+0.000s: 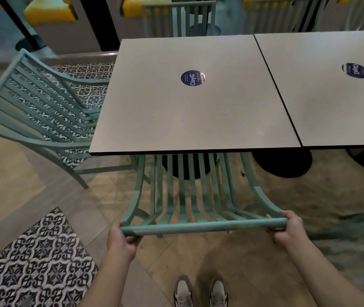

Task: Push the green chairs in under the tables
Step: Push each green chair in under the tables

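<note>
A green slatted chair (198, 227) stands in front of me, its seat tucked under the near edge of a square grey table (154, 111). My left hand (122, 240) grips the left end of the chair's top rail. My right hand (286, 228) grips the right end. A second green chair (34, 100) stands at the table's left side, its seat partly under the top. A third green chair (179, 18) faces me at the far side. A second grey table (331, 103) butts against the first on the right, with another green chair (283, 14) behind it.
Black round pedestal bases (285, 165) stand under the tables. Patterned black-and-white tiles (37, 258) cover the floor at lower left. My two shoes (201, 293) are at the bottom edge. Yellow seats (48, 12) and dark posts line the back.
</note>
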